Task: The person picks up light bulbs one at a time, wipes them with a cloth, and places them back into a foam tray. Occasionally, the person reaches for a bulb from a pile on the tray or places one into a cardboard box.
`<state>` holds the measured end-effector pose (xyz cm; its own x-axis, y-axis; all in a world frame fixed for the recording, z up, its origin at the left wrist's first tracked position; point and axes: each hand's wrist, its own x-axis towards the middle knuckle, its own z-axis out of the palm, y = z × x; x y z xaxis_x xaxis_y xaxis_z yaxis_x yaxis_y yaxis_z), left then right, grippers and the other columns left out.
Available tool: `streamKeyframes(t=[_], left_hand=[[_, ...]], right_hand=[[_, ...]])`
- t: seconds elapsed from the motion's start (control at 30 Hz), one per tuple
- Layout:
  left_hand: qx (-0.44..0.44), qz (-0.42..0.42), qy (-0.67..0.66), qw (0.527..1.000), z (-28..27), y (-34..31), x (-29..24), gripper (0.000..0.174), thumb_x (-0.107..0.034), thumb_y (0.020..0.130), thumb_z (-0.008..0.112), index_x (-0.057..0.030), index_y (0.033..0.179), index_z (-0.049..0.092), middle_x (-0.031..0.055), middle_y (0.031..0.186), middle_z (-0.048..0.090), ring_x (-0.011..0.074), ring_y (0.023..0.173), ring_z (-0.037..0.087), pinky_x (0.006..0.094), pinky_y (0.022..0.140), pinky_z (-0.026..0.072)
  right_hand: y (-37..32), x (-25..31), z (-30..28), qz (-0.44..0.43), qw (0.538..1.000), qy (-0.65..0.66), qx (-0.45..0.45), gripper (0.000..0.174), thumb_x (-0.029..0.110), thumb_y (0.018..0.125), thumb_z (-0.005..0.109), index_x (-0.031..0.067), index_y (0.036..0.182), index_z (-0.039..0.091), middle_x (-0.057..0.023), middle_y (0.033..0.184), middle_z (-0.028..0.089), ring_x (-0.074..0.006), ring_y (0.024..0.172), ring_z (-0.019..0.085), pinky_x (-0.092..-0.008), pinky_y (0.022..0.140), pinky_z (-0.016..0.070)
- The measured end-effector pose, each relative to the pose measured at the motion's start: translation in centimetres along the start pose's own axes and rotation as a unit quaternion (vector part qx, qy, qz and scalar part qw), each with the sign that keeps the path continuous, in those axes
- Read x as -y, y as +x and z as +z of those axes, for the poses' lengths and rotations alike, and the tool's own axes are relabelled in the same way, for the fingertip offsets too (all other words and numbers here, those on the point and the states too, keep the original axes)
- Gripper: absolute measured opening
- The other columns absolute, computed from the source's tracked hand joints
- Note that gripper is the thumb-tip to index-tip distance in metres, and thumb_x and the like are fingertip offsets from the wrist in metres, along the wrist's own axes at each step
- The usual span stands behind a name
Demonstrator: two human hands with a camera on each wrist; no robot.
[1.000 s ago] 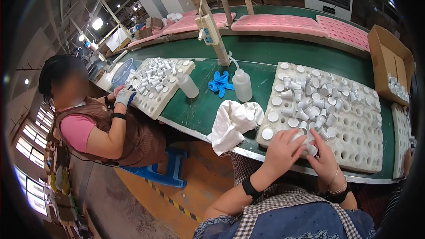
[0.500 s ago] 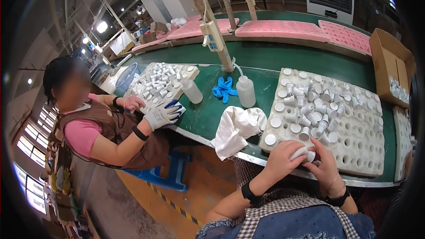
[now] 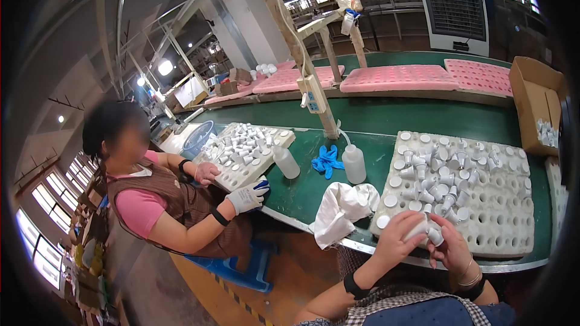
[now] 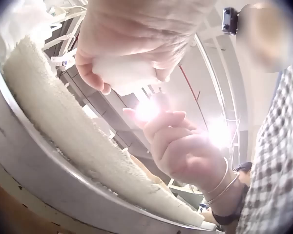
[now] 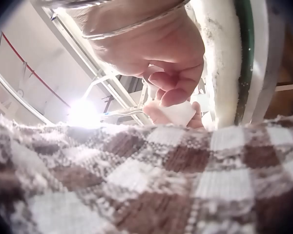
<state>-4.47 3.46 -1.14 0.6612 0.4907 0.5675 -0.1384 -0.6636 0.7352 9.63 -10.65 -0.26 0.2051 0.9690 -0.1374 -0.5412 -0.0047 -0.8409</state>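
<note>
At the front edge of a pale perforated foam tray (image 3: 495,242), my two hands work close together. My left hand (image 3: 399,240) grips a soft white pad (image 4: 124,73), its fingers curled over it. The fingers of my right hand (image 3: 454,249) pinch a small white cup-shaped part (image 3: 434,237) against the pad. In the right wrist view the pad (image 5: 178,114) shows just below the right fingertips, with left fingers behind it. Many similar white cup-shaped parts (image 3: 448,188) lie heaped on the tray, and some stand in its holes, round tops up.
A white cloth (image 3: 343,208), a squeeze bottle (image 3: 354,166) and a blue glove (image 3: 327,160) lie left of the tray. Across the corner, another person (image 3: 151,199) sits at a second tray (image 3: 241,172). A cardboard box (image 3: 534,108) stands at the right.
The head view has tilted upward. My hands stay together, and the cup-shaped part turns between them. The other person's gloved hand has moved from over the parts to the tray's near edge.
</note>
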Motion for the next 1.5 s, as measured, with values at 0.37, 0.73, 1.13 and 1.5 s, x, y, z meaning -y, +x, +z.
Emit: streamKeyframes(t=[0.37, 0.73, 1.13, 1.5], left_hand=[[0.030, -0.213, -0.149, 0.965, 0.8, -1.2, 0.3, 0.033, -0.015, 0.082, 0.072, -0.0021, 0.111, 0.065, 0.0068, 0.099, 0.066, 0.0143, 0.089, 0.061, 0.0287, 0.080, 0.0482], [0.014, 0.136, 0.151, 0.979, 0.4, 0.0, -3.2, 0.034, -0.017, 0.079, 0.071, -0.0108, 0.112, 0.066, 0.0143, 0.125, 0.055, 0.0344, 0.104, 0.055, 0.0428, 0.091, 0.0441], [0.096, -0.114, -0.159, 0.976, 1.0, -0.3, -0.9, 0.037, -0.015, 0.083, 0.071, -0.0032, 0.117, 0.062, 0.0106, 0.108, 0.063, 0.0212, 0.103, 0.060, 0.0328, 0.088, 0.0466], [-0.019, -0.170, -0.278, 0.945, 0.6, -0.5, 0.6, 0.042, -0.020, 0.094, 0.059, -0.0027, 0.131, 0.047, 0.0070, 0.118, 0.058, 0.0154, 0.098, 0.059, 0.0305, 0.080, 0.0487]], right_hand=[[-0.6, 0.5, 2.1, -0.257, 0.827, -0.498, -0.046, 0.052, 0.008, 0.087, 0.061, 0.0024, 0.136, 0.043, -0.0124, 0.102, 0.060, -0.0199, 0.076, 0.060, -0.0298, 0.066, 0.0512], [-0.7, -1.6, -1.5, 0.014, 0.998, -0.038, -0.039, 0.041, 0.022, 0.096, 0.049, 0.0010, 0.131, 0.047, -0.0081, 0.090, 0.059, -0.0137, 0.060, 0.053, -0.0304, 0.057, 0.0503], [-0.6, 0.8, 0.5, 0.060, 0.997, 0.044, 0.024, 0.049, 0.031, 0.101, 0.035, 0.0088, 0.145, 0.033, -0.0102, 0.082, 0.053, -0.0139, 0.057, 0.046, -0.0294, 0.053, 0.0482], [-0.4, -0.1, 0.3, -0.057, 0.991, -0.110, -0.043, 0.041, 0.018, 0.102, 0.041, 0.0046, 0.140, 0.040, -0.0062, 0.089, 0.059, -0.0094, 0.062, 0.057, -0.0233, 0.060, 0.0485]])
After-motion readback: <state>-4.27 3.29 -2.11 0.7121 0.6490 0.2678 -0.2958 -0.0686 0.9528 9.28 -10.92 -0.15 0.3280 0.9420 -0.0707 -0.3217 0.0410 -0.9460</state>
